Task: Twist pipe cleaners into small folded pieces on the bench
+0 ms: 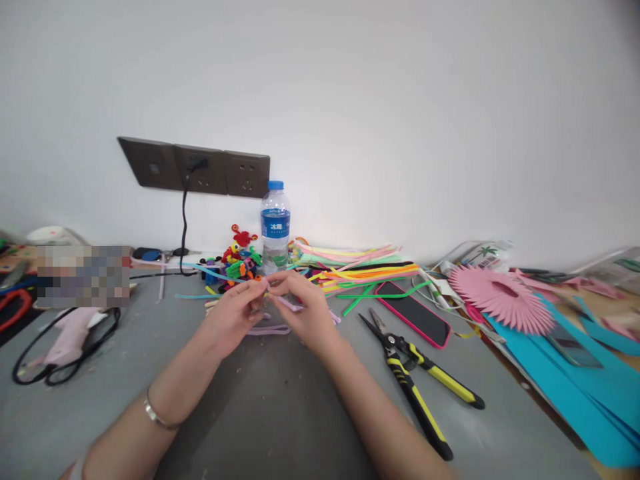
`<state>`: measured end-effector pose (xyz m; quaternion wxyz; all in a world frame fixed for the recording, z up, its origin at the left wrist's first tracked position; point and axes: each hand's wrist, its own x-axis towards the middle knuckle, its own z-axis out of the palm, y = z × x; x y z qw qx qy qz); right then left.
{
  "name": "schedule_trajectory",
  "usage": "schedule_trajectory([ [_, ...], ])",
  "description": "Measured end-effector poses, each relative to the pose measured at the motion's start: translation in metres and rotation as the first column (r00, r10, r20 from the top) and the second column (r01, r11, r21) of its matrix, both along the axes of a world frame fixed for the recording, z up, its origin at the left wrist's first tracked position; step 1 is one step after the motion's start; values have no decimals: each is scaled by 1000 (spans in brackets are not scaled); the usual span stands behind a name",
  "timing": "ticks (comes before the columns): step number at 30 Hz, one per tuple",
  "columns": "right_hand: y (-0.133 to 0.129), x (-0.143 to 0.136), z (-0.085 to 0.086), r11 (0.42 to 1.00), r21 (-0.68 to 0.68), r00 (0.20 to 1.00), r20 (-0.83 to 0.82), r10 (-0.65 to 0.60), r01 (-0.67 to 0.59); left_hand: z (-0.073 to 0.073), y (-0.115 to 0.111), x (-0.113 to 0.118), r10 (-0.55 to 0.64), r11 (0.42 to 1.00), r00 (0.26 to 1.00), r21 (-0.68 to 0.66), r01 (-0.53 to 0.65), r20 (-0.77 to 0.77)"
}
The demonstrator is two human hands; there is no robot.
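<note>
My left hand (235, 317) and my right hand (305, 310) meet above the grey table, fingertips pinched together. Between them is a lavender pipe cleaner (293, 305); the exact point of grip is largely hidden by the fingers. Below the hands shows a bent lavender length (269, 330). Light blue pipe cleaners (197, 268) stretch out to the left, close behind my left hand. Just beyond the fingers, small fuzzy figures (240, 257) in red, green and several other colours stand beside a water bottle (276, 227).
Behind my right hand lies a pile of coloured pipe cleaners (365, 270). To the right are yellow-black pliers-like cutters (395, 343), a pink-edged phone (415, 313), a pink pleated paper ring (500, 300) and blue sheets (545, 373). A pink glue gun (70, 340) with a black cord lies left.
</note>
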<state>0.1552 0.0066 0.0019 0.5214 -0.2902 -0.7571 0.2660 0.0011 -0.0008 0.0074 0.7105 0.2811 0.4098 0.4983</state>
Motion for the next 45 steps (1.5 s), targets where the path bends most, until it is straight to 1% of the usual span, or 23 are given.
schedule_trajectory([
  [2,-1,-3,-4,999,45,999,28,-21,19,-3,0,3,47,998,995,-33,-44,86],
  [5,0,-6,-10,992,112,996,54,-64,58,-8,-3,9,87,993,976,-90,-70,201],
  [9,4,-5,-14,971,204,990,40,-134,124,-10,-8,17,117,986,956,-144,-80,269],
  [12,6,-1,-13,959,249,989,25,-147,136,-9,-9,17,64,991,966,-131,-31,250],
  [15,5,4,-8,959,245,989,4,-146,141,-7,-6,12,-23,996,982,-83,39,187],
  [18,5,8,-2,979,164,992,-57,-116,124,-5,-2,6,-78,996,994,-25,80,79],
  [21,8,14,2,997,7,986,-150,-72,74,-3,2,-1,-115,993,990,27,117,-77],
  [23,11,19,4,996,-86,986,-168,-3,-12,-2,4,-6,-132,987,976,64,144,-171],
  [25,14,25,6,978,-163,983,-147,108,-132,-1,4,-9,-154,977,956,106,185,-249],
  [27,16,30,6,933,-241,962,-127,242,-267,0,3,-11,-211,953,920,138,268,-331],
  [29,17,35,6,863,-322,921,-136,364,-389,3,2,-13,-305,910,859,140,390,-412],
  [31,17,37,5,785,-397,877,-147,458,-476,5,0,-16,-403,855,786,113,506,-469],
  [33,17,38,6,715,-456,838,-155,523,-530,5,0,-17,-472,806,721,84,586,-507],
  [35,17,39,6,666,-499,813,-158,560,-555,5,0,-17,-493,776,673,70,626,-551],
  [37,17,39,6,642,-524,805,-159,572,-560,3,0,-17,-484,768,644,65,638,-592],
  [39,17,38,6,638,-534,808,-162,566,-554,2,0,-16,-478,776,647,59,628,-594],
  [43,16,37,7,641,-558,832,-187,522,-527,2,-1,-14,-483,804,688,38,594,-541],
  [45,15,35,9,639,-577,841,-174,512,-509,2,-2,-14,-491,800,672,18,600,-555],
])
